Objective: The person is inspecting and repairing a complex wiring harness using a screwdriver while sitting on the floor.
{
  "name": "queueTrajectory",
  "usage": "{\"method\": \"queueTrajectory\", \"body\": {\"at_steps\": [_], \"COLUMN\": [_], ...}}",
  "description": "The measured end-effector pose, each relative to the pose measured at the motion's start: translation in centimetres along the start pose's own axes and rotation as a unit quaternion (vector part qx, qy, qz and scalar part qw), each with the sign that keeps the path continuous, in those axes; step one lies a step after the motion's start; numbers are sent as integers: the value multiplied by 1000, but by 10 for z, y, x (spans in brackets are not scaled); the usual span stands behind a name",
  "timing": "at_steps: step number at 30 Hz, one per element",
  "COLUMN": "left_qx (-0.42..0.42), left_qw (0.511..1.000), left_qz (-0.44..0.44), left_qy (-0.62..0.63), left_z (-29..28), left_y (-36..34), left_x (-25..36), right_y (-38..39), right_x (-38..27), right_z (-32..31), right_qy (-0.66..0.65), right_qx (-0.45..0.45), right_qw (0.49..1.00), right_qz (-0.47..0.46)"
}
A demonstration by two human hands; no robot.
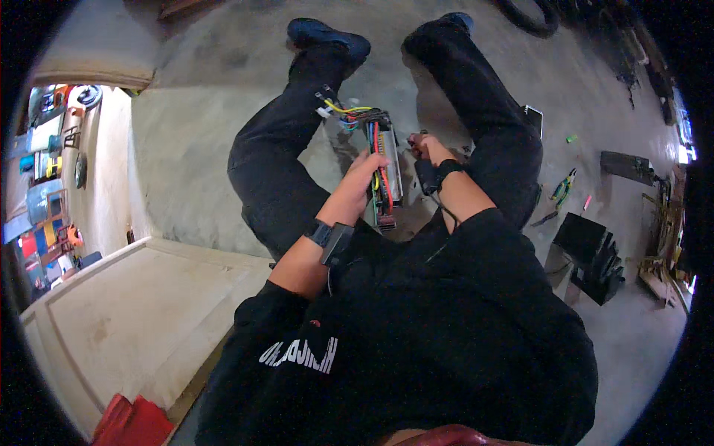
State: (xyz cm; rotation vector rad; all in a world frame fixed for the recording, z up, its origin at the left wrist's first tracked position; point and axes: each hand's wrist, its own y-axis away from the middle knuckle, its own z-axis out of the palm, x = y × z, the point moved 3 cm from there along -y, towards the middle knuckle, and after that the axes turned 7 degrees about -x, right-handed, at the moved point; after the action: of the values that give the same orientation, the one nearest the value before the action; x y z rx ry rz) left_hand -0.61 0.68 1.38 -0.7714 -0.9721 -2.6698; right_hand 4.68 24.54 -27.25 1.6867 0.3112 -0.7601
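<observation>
My left hand [362, 175] is closed round the side of a long metal electronic unit [392, 160] between my legs, with red, yellow, blue and black wires along it and loose connectors [323, 111] at its far end. My right hand [430, 151] is just right of the unit, fingers curled round something small and dark that I cannot make out. Dark devices are strapped to both my wrists. A pale rectangular object [532, 113] lies partly hidden beside my right leg.
On the concrete floor [186, 149] at right lie pliers [564, 187], small green [571, 138] and pink [587, 201] items, black blocky objects [587, 260] and a dark bar [626, 165]. At left are a pale wooden panel [126, 297], red cloth [130, 424] and an opening with stacked goods.
</observation>
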Motion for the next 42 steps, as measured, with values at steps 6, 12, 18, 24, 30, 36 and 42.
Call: {"method": "queueTrajectory", "body": {"at_steps": [6, 12, 18, 24, 30, 36, 42], "left_qx": [48, 48, 36, 51, 31, -22, -33], "left_qw": [997, 987, 983, 989, 994, 992, 996], "left_qz": [-46, -110, -117, -101, -74, -69, -60], "left_qy": [39, 104, 139, 98, 80, 101, 54], "left_z": [-29, -1, -15, -16, -13, 1, 6], "left_y": [-12, -12, -17, -12, -4, 11, 18], "left_x": [-13, 0, -10, -6, -4, 2, -2], "right_y": [-8, -44, -16, 21, 97, 253, 299], "right_x": [9, 63, 26, -37, -178, -270, -216], "right_z": [37, 23, 42, 50, 20, 16, 39], "right_qy": [-31, 176, -29, -62, -33, -150, -160], "right_qx": [53, 0, 73, 186, 302, 106, 59], "right_qw": [991, 984, 989, 977, 926, 871, 857], "right_qz": [119, -20, 121, 87, -225, -455, -487]}}
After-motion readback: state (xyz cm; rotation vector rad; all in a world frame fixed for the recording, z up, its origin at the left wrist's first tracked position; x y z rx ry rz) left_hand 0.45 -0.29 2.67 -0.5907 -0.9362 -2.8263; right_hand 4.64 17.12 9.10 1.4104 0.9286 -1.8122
